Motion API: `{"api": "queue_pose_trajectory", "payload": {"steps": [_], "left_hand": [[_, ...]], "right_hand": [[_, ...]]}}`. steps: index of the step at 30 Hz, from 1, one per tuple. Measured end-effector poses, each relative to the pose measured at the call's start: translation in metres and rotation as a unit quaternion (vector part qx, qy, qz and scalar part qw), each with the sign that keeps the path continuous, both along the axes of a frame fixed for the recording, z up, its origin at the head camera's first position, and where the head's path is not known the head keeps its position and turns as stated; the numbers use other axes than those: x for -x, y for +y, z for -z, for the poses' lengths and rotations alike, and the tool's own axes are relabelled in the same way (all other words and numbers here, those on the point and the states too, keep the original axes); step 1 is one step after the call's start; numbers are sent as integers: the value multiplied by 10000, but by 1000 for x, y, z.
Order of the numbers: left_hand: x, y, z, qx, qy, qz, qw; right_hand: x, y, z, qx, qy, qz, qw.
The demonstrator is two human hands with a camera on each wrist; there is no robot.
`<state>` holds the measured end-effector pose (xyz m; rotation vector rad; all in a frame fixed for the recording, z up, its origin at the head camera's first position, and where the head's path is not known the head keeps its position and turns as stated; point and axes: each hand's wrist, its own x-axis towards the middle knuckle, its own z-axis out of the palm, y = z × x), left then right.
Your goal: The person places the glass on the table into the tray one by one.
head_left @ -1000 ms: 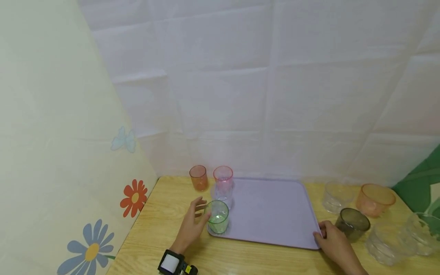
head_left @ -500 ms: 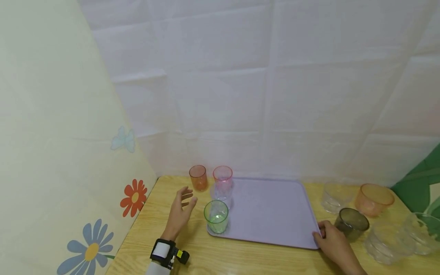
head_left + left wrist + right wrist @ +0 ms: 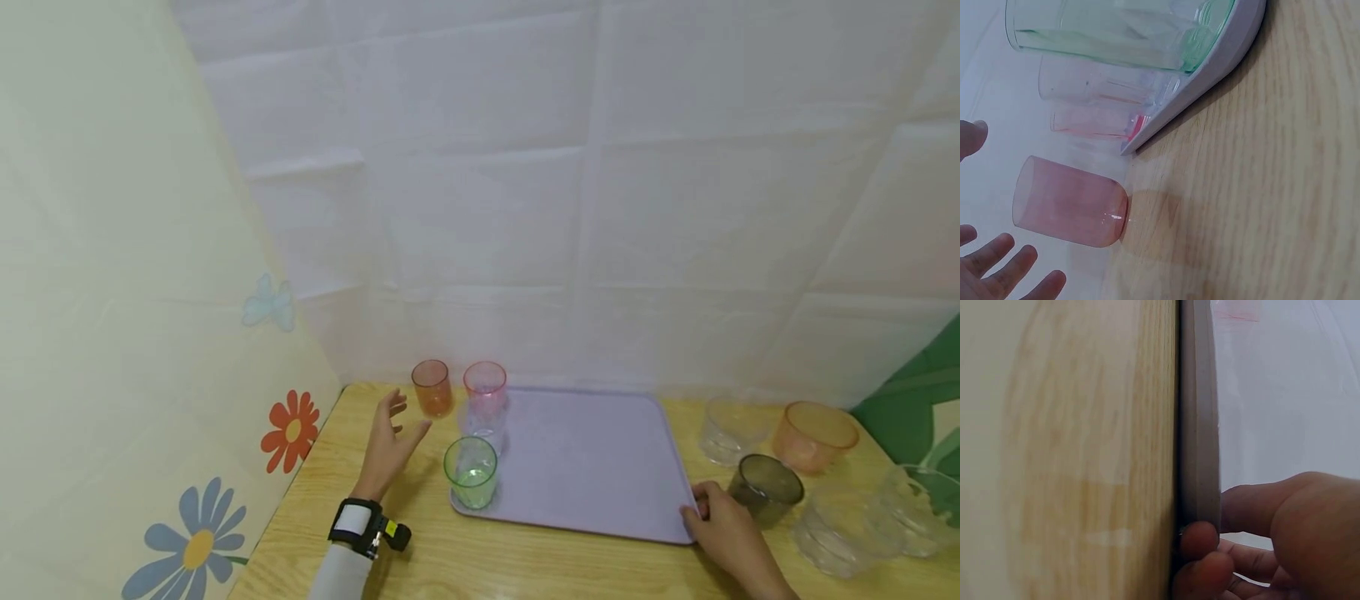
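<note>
My left hand (image 3: 386, 450) hovers over the table, fingers spread and holding nothing, just in front and left of a reddish-orange cup (image 3: 432, 390). In the left wrist view that cup (image 3: 1072, 203) stands on the wood beside the tray, apart from my fingers (image 3: 1013, 269). A lilac tray (image 3: 585, 467) lies on the table; along its left side stand a green cup (image 3: 471, 477), a clear cup (image 3: 489, 442) and a pink cup (image 3: 486, 392). With my right hand (image 3: 723, 525) I pinch the tray's front right corner, thumb above and fingertips below, as the right wrist view shows.
Right of the tray stand a smoky dark cup (image 3: 767, 493), an orange bowl (image 3: 816, 437), a clear bowl (image 3: 731, 433) and more clear glassware (image 3: 832, 533). The dark cup is close to my right hand. A white sheet (image 3: 525, 208) hangs behind the table.
My left hand has left the green cup, moving left and then farther back toward the reddish-orange cup. The green cup stays on the tray. My right hand keeps its place.
</note>
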<state>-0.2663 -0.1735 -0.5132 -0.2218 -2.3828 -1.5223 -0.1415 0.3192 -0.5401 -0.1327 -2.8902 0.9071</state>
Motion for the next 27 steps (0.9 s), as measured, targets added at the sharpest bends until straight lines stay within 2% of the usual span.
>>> {"api": "queue_pose_trajectory", "payload": {"steps": [14, 27], "left_hand": [[22, 0, 12, -45, -105, -182, 9998], [39, 5, 17, -98, -218, -334, 9992]], "right_hand": [[1, 0, 1, -30, 4, 48, 10000], [0, -2, 1, -60, 90, 81, 9999]]}}
